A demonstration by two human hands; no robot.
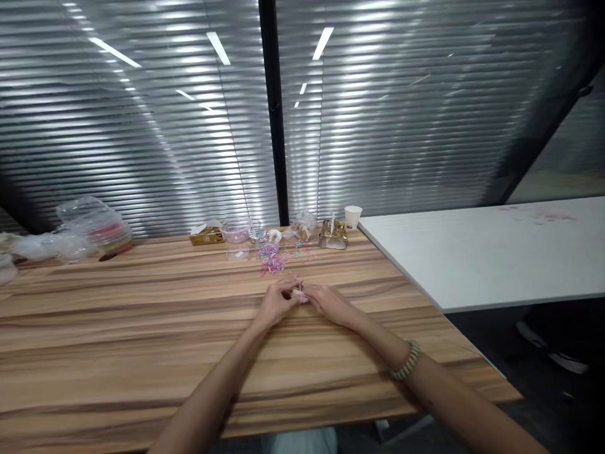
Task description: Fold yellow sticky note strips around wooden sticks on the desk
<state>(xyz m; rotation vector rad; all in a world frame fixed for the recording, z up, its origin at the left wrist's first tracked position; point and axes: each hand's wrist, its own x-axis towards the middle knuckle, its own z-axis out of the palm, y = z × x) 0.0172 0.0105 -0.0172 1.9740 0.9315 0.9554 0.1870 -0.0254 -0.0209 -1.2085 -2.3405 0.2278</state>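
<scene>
My left hand (276,301) and my right hand (328,302) meet fingertip to fingertip low over the wooden table (118,328). Between the fingers of both hands sits a tiny pale and pink piece (299,292); it is too small to tell what it is. A green bead bracelet (406,361) circles my right wrist. Just beyond my hands lies a scatter of small pink, purple and blue pieces (271,260).
At the table's far edge stand a gold box (207,236), clear plastic tubs (236,231), a gold foil bag (333,234) and a paper cup (352,217). Plastic bags (92,227) lie far left. A white table (482,252) adjoins on the right. Window blinds behind.
</scene>
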